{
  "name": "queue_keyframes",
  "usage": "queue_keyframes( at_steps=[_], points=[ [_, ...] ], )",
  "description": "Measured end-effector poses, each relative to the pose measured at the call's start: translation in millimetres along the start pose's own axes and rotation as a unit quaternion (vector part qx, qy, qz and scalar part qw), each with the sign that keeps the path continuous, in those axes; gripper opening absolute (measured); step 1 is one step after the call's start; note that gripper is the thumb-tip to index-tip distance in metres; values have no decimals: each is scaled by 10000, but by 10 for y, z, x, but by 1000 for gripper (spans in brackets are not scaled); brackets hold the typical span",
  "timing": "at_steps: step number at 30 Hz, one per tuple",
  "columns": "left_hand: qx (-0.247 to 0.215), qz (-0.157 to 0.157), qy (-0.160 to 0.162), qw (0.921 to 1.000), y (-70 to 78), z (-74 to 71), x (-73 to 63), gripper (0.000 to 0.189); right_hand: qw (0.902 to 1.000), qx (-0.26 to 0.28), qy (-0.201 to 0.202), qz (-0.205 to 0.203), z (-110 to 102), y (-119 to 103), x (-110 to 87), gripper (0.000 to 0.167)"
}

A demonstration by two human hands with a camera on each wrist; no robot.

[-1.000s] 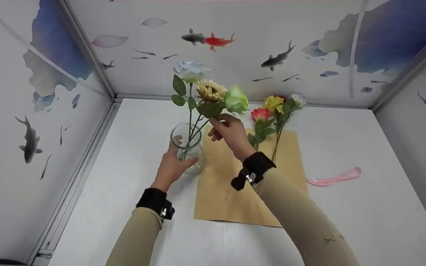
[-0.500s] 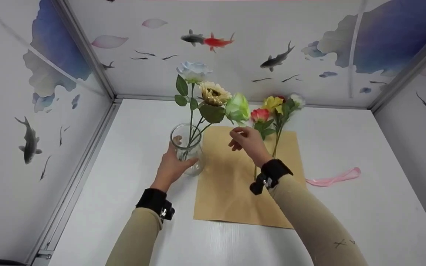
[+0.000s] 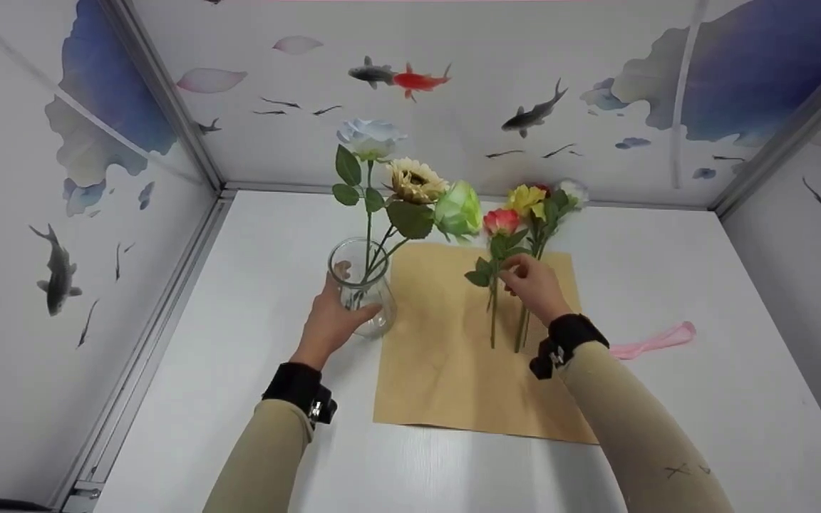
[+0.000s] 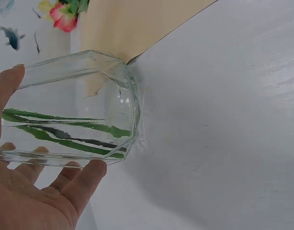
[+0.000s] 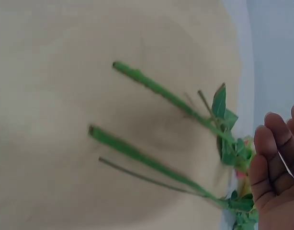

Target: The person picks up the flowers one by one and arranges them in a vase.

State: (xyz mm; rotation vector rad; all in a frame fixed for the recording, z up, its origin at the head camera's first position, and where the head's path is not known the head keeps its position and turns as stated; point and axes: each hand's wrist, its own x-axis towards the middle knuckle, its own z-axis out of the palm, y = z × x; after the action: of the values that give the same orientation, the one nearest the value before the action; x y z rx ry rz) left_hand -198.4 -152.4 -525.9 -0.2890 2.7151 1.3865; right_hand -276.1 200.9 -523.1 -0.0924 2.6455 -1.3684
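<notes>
My left hand (image 3: 328, 317) grips a clear glass vase (image 3: 380, 313) around its side, thumb on one face and fingers on the other. In the vase lean a pale blue rose (image 3: 370, 139), a cream sunflower (image 3: 417, 182) and a green rose (image 3: 459, 211). Their green stems (image 4: 73, 139) show through the glass in the left wrist view. My right hand (image 3: 535, 286), fingers loosely bent, is at the stem of a pinkish-red flower (image 3: 502, 221). Beside it lie a yellow flower (image 3: 524, 200), a white flower (image 3: 573, 191) and a mostly hidden dark red flower.
Brown kraft paper (image 3: 432, 377) lies on the white table (image 3: 710, 413) under the loose stems. A pink ribbon (image 3: 660, 342) is to the right of the paper. Panels with painted fish (image 3: 535, 114) enclose the table at the back and sides.
My right hand has left the green rose in the vase and moved right and toward me to the loose stems. The vase flowers have shifted slightly; my left hand stays on the vase.
</notes>
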Motion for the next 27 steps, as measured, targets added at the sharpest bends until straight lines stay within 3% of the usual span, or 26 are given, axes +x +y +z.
queue_keyframes(
  at_steps=[4,9,19,27],
  points=[
    [7,-32,-14,10000,3,3,5,104,9974,-690,220,-67,-144,210,-22,33],
    [18,-12,-27,10000,-4,2,8,106,9934,-1116,262,-61,-260,424,-57,39],
    [-39,95,-14,9999,-11,-2,6,105,9911,-1325,-59,98,-286,670,-105,51],
    [-108,88,-22,9999,-14,-3,16,103,9906,-1361,-100,66,-275,704,-134,60]
  ],
)
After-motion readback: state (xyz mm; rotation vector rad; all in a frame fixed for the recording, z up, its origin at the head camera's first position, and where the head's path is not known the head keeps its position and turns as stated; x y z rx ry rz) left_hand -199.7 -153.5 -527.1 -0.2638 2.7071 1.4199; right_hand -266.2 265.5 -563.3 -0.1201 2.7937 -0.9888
